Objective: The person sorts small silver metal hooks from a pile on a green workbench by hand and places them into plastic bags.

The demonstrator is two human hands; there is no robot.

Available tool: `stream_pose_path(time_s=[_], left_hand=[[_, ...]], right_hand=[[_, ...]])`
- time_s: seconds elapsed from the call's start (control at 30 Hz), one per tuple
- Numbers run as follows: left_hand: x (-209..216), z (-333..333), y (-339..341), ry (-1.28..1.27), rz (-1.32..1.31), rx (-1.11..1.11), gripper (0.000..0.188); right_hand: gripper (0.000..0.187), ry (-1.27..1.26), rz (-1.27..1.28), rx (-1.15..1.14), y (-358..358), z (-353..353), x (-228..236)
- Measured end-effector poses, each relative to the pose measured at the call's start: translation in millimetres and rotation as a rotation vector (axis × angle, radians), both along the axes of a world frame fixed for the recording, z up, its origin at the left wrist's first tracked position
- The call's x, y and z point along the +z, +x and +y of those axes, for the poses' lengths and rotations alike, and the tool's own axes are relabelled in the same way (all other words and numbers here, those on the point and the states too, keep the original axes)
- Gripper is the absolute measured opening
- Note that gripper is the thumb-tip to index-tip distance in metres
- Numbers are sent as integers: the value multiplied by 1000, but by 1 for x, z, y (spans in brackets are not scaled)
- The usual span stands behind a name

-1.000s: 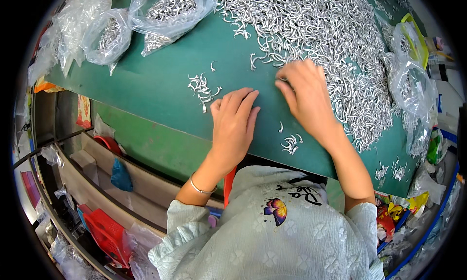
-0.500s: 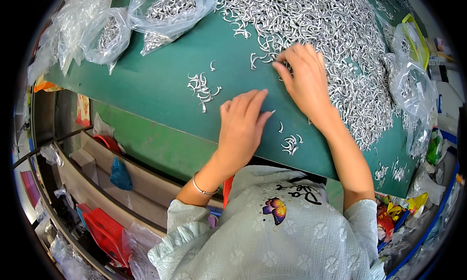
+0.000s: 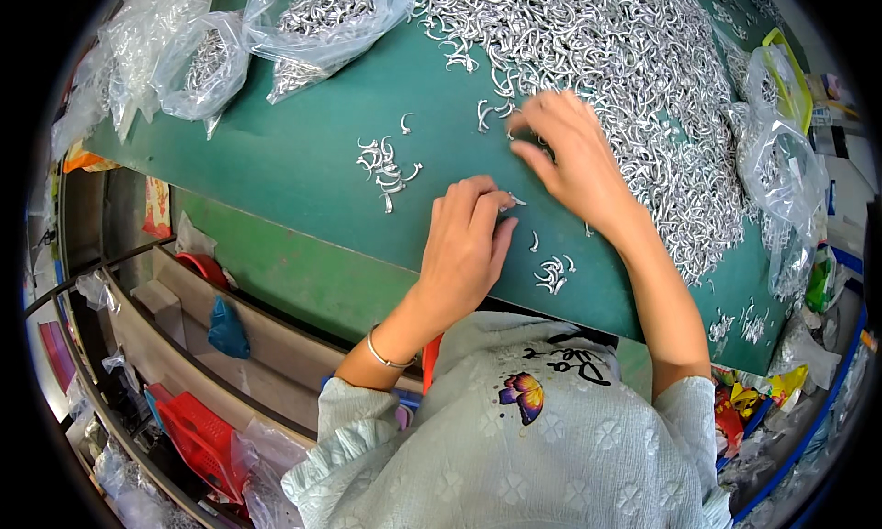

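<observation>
A large heap of small curved silver metal pieces covers the far right of the green table. Low over the table's middle is my left hand, its fingers bent and closed; a single curved silver piece sticks out at its index fingertip. My right hand hovers at the heap's left edge, thumb apart from the fingers, which are blurred by motion. No piece can be made out in it. Left of my hands lies a small cluster of pieces. A smaller group rests near the front edge.
Clear plastic bags with silver pieces stand at the far left, beside another clear bag. More bags line the right side, near a yellow-green basket. Below left are a drawer-like shelf and a red basket.
My left hand has moved slightly right, its fingers curling in toward the piece. My right hand has shifted a little down and left, away from the heap.
</observation>
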State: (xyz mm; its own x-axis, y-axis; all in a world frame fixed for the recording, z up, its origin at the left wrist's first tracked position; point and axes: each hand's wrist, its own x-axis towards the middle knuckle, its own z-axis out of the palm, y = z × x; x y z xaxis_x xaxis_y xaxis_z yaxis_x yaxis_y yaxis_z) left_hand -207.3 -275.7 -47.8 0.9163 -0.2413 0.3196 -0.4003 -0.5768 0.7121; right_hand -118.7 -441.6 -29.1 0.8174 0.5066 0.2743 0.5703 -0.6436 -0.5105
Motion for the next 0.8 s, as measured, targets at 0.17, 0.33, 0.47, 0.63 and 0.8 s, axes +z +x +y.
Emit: stream_pose_path(time_s=[0.17, 0.33, 0.47, 0.63, 0.8], left_hand=[[2, -6, 5, 133, -41, -40, 33], [-5, 5, 0, 71, -27, -82, 24], [-6, 3, 0, 47, -46, -72, 23], [-6, 7, -3, 35, -37, -67, 22], [-6, 7, -4, 36, -69, -44, 28]], right_hand=[[11, -125, -161, -38, 10, 8, -11], [11, 48, -78, -91, 12, -7, -8], [14, -19, -202, -116, 19, 14, -19], [14, -76, -130, -84, 15, 14, -15], [13, -18, -27, -2, -11, 1, 11]])
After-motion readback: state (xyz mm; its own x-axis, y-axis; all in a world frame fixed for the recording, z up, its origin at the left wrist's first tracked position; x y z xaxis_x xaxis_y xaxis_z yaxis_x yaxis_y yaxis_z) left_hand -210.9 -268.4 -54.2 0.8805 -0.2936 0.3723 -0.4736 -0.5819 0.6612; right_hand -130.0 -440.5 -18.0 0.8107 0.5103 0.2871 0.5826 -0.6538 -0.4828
